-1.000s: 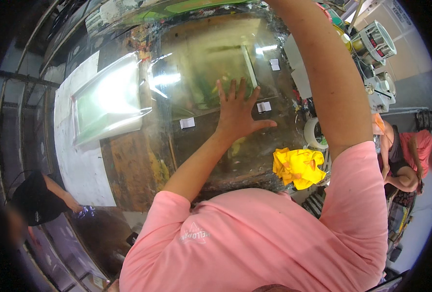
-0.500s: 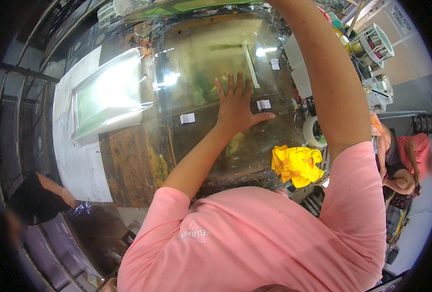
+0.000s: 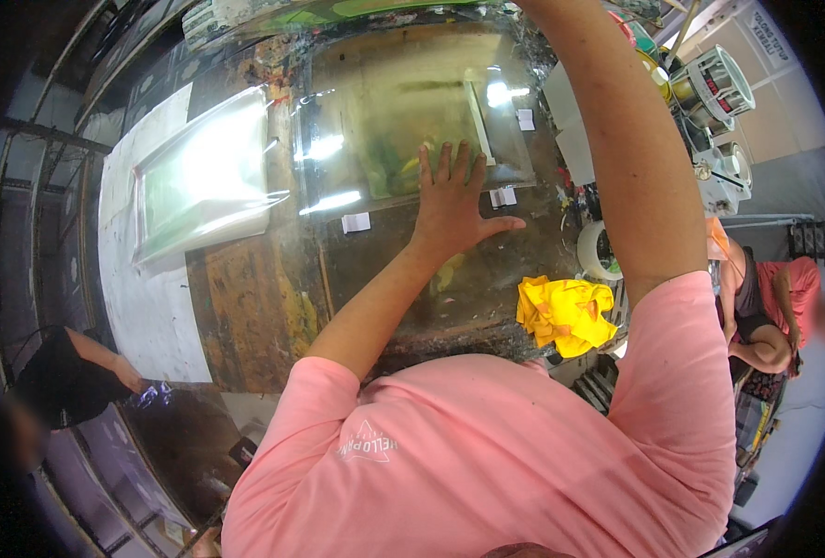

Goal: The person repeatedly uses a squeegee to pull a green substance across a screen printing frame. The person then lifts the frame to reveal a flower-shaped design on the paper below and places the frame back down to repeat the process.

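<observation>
My left hand lies flat, fingers spread, on a large clear glass sheet that covers a stained brown worktable. Its thumb points right toward a small white paper tag. My right arm reaches up past the top edge of the picture, and its hand is out of view. A crumpled yellow cloth sits at the table's right edge, near my right shoulder.
A second glass pane rests on a white surface at left. More white tags lie on the glass. A white tape roll and fan-like machines stand at right. One person is at left, another person at right.
My left hand stays pressed flat on the glass in nearly the same spot. Only the view has shifted a little.
</observation>
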